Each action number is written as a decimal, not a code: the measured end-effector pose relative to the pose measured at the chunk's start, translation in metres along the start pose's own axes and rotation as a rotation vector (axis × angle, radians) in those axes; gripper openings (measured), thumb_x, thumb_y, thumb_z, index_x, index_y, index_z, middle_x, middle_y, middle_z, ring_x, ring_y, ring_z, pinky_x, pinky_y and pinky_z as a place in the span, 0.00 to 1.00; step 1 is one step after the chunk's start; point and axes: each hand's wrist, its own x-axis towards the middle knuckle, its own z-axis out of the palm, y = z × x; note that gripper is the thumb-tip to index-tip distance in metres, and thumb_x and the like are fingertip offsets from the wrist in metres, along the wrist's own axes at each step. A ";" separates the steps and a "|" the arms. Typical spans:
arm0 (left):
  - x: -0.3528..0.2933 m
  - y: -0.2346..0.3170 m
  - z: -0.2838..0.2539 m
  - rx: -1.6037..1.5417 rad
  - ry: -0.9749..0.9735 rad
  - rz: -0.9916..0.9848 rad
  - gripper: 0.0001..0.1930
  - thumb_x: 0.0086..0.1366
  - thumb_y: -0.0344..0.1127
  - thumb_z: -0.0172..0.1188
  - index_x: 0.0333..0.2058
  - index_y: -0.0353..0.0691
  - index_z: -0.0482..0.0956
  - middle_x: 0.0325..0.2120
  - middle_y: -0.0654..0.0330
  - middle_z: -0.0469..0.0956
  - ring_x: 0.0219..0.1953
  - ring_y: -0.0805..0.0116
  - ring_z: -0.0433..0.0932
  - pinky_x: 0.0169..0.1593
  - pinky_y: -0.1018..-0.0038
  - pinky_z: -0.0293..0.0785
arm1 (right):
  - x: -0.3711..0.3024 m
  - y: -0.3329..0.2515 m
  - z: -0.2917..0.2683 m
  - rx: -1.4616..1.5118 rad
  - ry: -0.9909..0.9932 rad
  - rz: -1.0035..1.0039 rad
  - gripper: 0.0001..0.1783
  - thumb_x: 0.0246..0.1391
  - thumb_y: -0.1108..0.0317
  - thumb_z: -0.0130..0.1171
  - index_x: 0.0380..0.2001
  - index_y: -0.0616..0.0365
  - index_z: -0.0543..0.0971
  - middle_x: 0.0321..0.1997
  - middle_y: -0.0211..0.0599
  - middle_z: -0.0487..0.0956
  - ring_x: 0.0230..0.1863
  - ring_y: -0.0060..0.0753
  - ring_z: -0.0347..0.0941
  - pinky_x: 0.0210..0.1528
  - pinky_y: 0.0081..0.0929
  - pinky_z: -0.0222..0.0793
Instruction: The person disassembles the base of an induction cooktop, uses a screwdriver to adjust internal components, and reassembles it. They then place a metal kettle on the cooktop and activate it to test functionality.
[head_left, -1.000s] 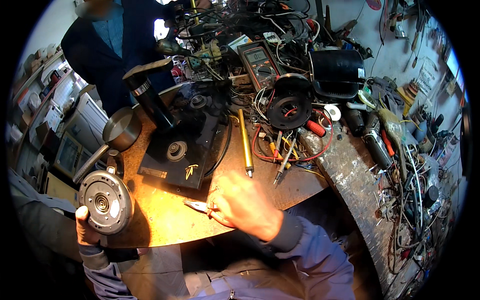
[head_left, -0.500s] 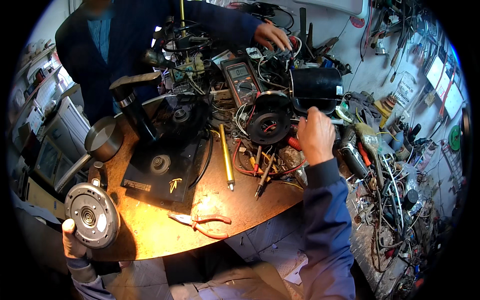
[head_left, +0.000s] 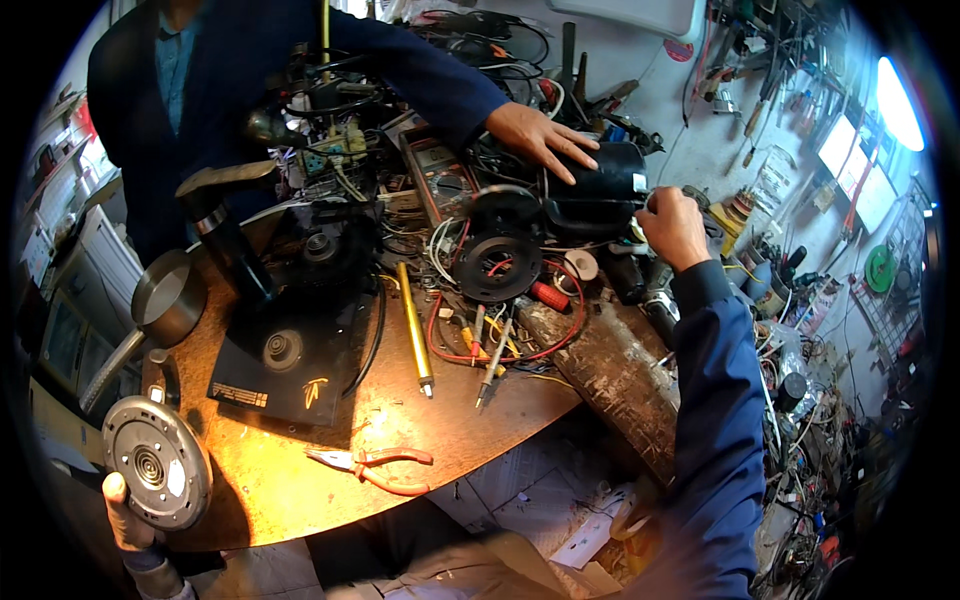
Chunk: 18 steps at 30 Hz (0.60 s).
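At the table's left edge my left hand [head_left: 127, 515] grips a round dark-grey kettle base [head_left: 157, 463] by its rim, thumb in front, with the ringed connector facing me. My right hand [head_left: 675, 228] is closed, its fingers curled at the right end of a black cylindrical kettle-like body [head_left: 620, 176]; what they pinch, if anything, is hidden. Another person's hand [head_left: 545, 140] lies spread on top of that black body. In front of it stands a round black part [head_left: 497, 266] with a central hole. Pliers [head_left: 385, 470] with orange-red handles lie on the table [head_left: 470, 420].
A black base plate [head_left: 255, 372] with a ringed connector lies left of a brass-coloured tube [head_left: 414, 335]. Test probes [head_left: 495, 360] and a multimeter [head_left: 445, 178] sit amid loose wires. A saucepan [head_left: 170, 300] stands at left. Tools and cables crowd the right.
The other person's hand has come down onto the black body. My right hand has moved right, from its front to its end. My left hand still holds the kettle base. The view has shifted.
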 end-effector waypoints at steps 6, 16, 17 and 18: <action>-0.008 0.000 -0.006 0.036 -0.006 0.024 0.42 0.67 0.62 0.63 0.67 0.32 0.67 0.60 0.51 0.76 0.59 0.59 0.78 0.63 0.62 0.78 | -0.008 0.022 -0.009 0.032 -0.275 0.005 0.13 0.45 0.63 0.70 0.29 0.63 0.85 0.34 0.59 0.85 0.42 0.62 0.83 0.48 0.50 0.78; -0.011 -0.001 -0.010 0.035 0.027 0.018 0.43 0.67 0.62 0.64 0.66 0.32 0.67 0.60 0.51 0.76 0.58 0.58 0.78 0.62 0.61 0.78 | -0.003 0.020 0.002 0.042 -0.284 -0.241 0.13 0.54 0.63 0.64 0.36 0.62 0.86 0.34 0.56 0.85 0.39 0.61 0.82 0.44 0.50 0.78; -0.009 -0.003 -0.008 0.026 0.024 0.018 0.43 0.66 0.62 0.64 0.66 0.32 0.67 0.60 0.51 0.76 0.58 0.58 0.78 0.62 0.61 0.78 | 0.002 0.009 0.009 0.021 -0.298 -0.291 0.14 0.57 0.62 0.63 0.40 0.61 0.86 0.35 0.56 0.85 0.40 0.60 0.83 0.43 0.49 0.78; -0.012 -0.002 -0.007 0.024 0.039 0.018 0.43 0.66 0.62 0.65 0.66 0.32 0.67 0.60 0.51 0.76 0.58 0.58 0.78 0.62 0.61 0.78 | 0.006 -0.010 0.026 0.138 -0.317 -0.373 0.16 0.60 0.61 0.60 0.45 0.60 0.85 0.36 0.56 0.85 0.40 0.60 0.83 0.43 0.49 0.77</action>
